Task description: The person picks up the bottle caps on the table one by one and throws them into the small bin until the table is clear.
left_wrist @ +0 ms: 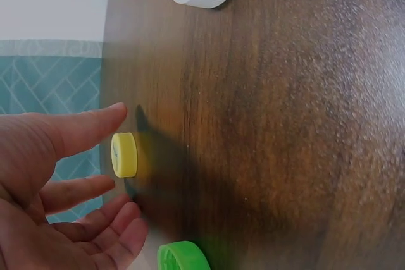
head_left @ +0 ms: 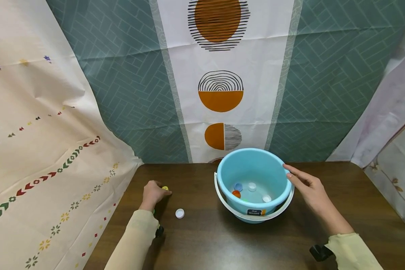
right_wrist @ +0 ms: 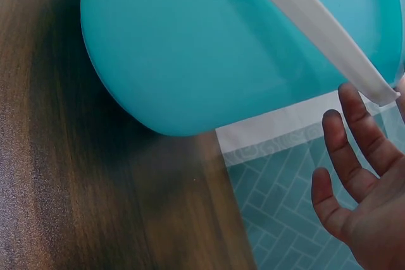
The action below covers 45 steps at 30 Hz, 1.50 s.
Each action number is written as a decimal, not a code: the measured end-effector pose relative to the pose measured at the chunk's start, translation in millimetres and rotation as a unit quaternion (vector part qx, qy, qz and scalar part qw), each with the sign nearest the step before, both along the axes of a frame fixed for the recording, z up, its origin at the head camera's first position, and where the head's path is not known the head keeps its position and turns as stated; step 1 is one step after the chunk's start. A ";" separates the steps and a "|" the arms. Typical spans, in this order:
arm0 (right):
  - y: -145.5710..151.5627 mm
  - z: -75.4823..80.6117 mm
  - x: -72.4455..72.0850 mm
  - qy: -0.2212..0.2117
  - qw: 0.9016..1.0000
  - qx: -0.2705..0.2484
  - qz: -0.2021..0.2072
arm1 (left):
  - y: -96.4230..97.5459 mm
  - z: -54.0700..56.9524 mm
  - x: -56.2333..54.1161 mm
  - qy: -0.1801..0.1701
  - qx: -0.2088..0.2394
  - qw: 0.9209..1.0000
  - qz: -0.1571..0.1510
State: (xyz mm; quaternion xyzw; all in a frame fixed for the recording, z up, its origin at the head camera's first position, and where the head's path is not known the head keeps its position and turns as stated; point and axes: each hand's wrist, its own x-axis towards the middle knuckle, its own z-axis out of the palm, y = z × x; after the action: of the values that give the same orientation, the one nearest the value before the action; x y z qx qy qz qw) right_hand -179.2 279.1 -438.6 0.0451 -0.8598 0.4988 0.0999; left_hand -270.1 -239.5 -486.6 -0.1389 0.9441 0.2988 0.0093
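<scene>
My left hand (head_left: 153, 193) is low over the left of the table, its thumb and fingers spread around a yellow bottle cap (left_wrist: 124, 155). In the left wrist view a gap shows between the fingertips and that cap. A green cap (left_wrist: 183, 256) lies close by, and a white cap (head_left: 180, 213) is to the right of the hand. On the right, a light blue bucket (head_left: 249, 165) stands upright. My right hand (head_left: 308, 187) is at its right rim, thumb and index finger against the edge, the other fingers loosely extended outside, near the white handle (right_wrist: 316, 23).
Several caps lie on the bucket's bottom, among them a blue cap (head_left: 238, 186), an orange cap (head_left: 236, 194) and a white cap (head_left: 266, 198). The brown table (head_left: 202, 240) ends at a patterned cloth (head_left: 135, 123) behind. A cream cloth (head_left: 54, 150) hangs at the left.
</scene>
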 end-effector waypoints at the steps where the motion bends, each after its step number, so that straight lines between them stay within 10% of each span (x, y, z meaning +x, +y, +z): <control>1: -0.1 0.4 -0.2 0.000 1.000 0.000 0.000 | -0.4 -0.1 -0.3 0.002 -0.002 1.000 0.003; 45: 0.3 -1.2 -0.7 -0.002 1.000 0.003 -0.003 | -2.6 -6.6 0.9 0.010 -0.007 1.000 0.020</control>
State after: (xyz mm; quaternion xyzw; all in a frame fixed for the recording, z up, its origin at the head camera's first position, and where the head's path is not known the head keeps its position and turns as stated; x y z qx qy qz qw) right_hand -179.8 279.4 -439.8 0.0412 -0.8615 0.4963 0.0995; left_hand -269.3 -242.1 -493.2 -0.1551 0.9431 0.2941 -0.0076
